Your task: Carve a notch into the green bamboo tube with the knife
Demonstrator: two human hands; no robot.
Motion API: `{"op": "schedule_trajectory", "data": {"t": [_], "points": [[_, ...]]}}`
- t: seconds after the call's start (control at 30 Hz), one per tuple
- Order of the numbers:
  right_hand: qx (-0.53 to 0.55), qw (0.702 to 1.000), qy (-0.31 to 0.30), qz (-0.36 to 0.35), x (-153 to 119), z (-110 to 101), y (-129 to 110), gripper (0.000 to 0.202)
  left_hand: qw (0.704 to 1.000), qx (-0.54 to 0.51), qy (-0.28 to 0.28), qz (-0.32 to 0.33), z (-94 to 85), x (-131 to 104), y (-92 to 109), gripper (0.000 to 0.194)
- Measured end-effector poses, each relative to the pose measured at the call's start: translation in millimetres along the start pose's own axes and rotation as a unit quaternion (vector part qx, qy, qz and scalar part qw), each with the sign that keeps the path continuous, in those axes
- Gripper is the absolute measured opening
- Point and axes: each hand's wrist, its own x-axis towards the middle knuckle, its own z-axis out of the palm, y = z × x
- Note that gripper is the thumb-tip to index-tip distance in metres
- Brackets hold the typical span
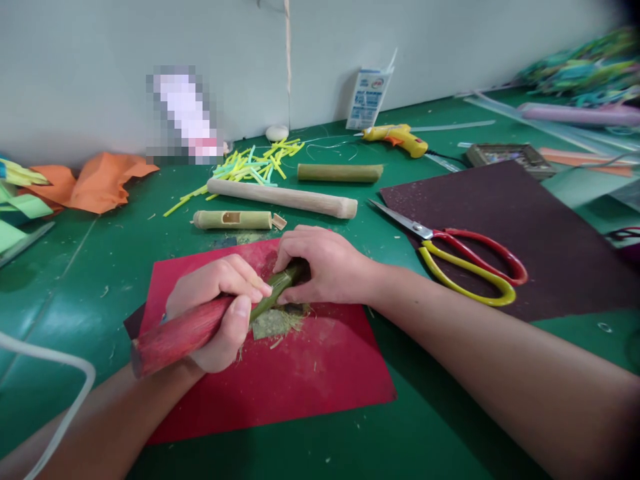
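Note:
My left hand (215,307) is closed around a red wooden handle (183,337), with its thumb and fingertips near the tool's front end, which I cannot make out. My right hand (325,267) grips a dark green bamboo piece (275,290), and the left fingertips meet it. Both hands are over a red sheet (310,380). Under the bamboo lies a small grey-green square (273,324) with fine shavings around it. Behind the hands rest a bamboo tube with a cut notch (253,220), a long pale stick (285,197) and a short bamboo tube (340,173).
Red-and-yellow scissors (427,233) lie partly on a dark sheet (550,253) at right. A yellow glue gun (400,138) and a drink carton (369,99) stand near the wall. Yellow strips (250,163) and orange paper (103,183) are at back left. A white cable (75,363) curves at lower left.

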Motion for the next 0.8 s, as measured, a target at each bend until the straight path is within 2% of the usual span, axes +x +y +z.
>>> {"op": "schedule_trajectory", "data": {"t": [0.1,0.2,0.37,0.43,0.47,0.53,0.63,0.67,0.73,0.8], "points": [[0.003,1.000,-0.003,0.001,0.2,0.4,-0.6,0.031,0.999,-0.040,0.002,-0.007,2.4,5.0,-1.9,0.020],[0.011,1.000,-0.003,0.002,0.8,1.3,-1.8,0.031,0.997,-0.054,-0.033,-0.051,2.4,14.7,1.8,0.020],[0.018,1.000,-0.004,-0.004,1.4,2.3,-2.0,0.031,0.988,0.000,-0.108,-0.111,-3.5,25.8,14.4,0.017],[0.015,1.000,-0.008,-0.002,0.5,2.2,-1.6,0.030,0.988,0.018,-0.118,-0.100,-6.4,26.0,18.6,0.016],[0.015,1.000,-0.009,-0.001,-0.1,2.2,-1.6,0.030,0.989,0.036,-0.126,-0.072,-7.7,25.4,20.8,0.015],[0.009,1.000,-0.010,0.002,-1.4,2.6,-1.9,0.029,0.981,0.106,-0.161,0.034,-9.3,23.1,25.8,0.011],[-0.005,1.000,-0.005,-0.003,-2.2,4.2,-2.5,0.027,0.917,0.212,-0.245,0.233,-7.2,17.9,34.4,0.012],[-0.009,1.000,-0.003,-0.008,-2.2,4.8,-2.6,0.026,0.896,0.225,-0.267,0.273,-5.3,16.1,36.9,0.014],[-0.013,1.000,0.002,-0.021,-2.2,5.3,-3.0,0.026,0.869,0.241,-0.297,0.315,-1.2,12.8,40.0,0.015],[-0.018,1.000,0.001,-0.025,-2.7,4.8,-3.8,0.025,0.859,0.250,-0.306,0.326,1.5,10.1,39.9,0.012]]}}
